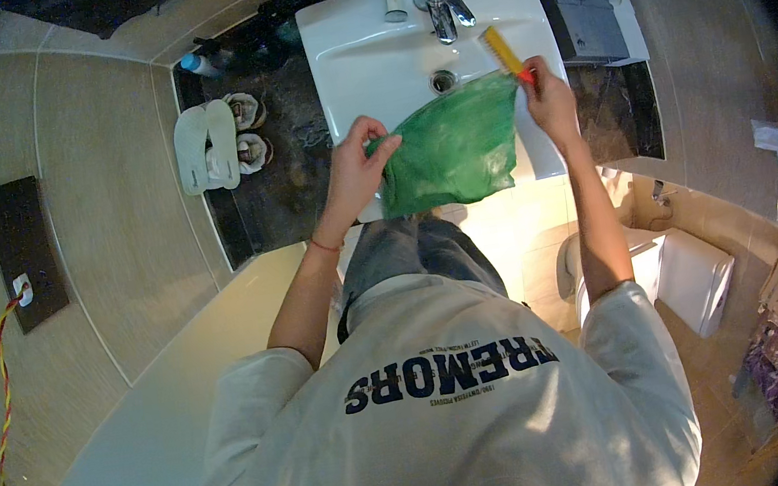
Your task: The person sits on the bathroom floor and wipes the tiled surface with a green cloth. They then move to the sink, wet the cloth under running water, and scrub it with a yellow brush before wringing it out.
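Observation:
A green cloth [454, 149] hangs spread between my hands over the front part of a white washbasin [374, 71]. My left hand [366, 150] pinches its left corner between thumb and fingers. Near the cloth's upper right corner, my right hand [548, 96] holds a yellow brush [502, 49] with a red handle, its pale bristles towards the cloth's top edge. Whether the right fingers also grip the cloth cannot be made out. Behind the cloth show the open drain [443, 81] and a chrome faucet [444, 7].
On the dark counter [295, 204] to the left lie pale insoles [208, 145] beside a pair of shoes [249, 132], with a blue-capped bottle [197, 64] behind. A grey box [580, 11] stands right of the basin. A toilet [657, 266] is at the lower right.

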{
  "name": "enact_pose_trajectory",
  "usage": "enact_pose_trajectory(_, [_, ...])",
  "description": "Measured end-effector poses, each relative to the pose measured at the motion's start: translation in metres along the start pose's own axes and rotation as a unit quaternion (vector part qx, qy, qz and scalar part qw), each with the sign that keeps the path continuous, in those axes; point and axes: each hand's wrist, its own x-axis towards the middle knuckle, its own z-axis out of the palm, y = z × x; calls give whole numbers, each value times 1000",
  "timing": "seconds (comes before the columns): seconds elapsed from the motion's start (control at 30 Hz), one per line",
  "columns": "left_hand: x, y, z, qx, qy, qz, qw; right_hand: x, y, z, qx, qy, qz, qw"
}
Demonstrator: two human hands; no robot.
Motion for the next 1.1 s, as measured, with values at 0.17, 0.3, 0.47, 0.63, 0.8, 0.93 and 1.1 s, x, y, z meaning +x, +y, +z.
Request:
enact_pose_trajectory(0.17, [18, 51, -24, -61, 24, -23, 998, -2, 1, -67, 158, 118, -57, 979])
enact_pose_trajectory(0.3, [18, 80, -32, -196, 104, 32, 975, -9, -5, -91, 290, 137, -47, 946])
enact_pose_trajectory(0.47, [23, 92, -39, -122, 117, 74, 983, -18, 3, -104, 295, 144, -42, 944])
enact_pose_trajectory(0.63, [19, 51, -45, 94, -41, 80, 992, -42, 17, -87, 190, 57, -58, 978])
enact_pose_trajectory(0.8, [-26, -35, -1, 161, -212, 50, 963, -94, 64, -30, -46, -113, -52, 991])
enact_pose_trajectory(0.93, [-76, -62, 31, 243, -278, 115, 922, -116, 64, -20, -102, -129, 3, 986])
enact_pose_trajectory(1.1, [-99, -63, 40, 235, -209, 126, 941, -133, -13, 15, 30, 17, 33, 999])
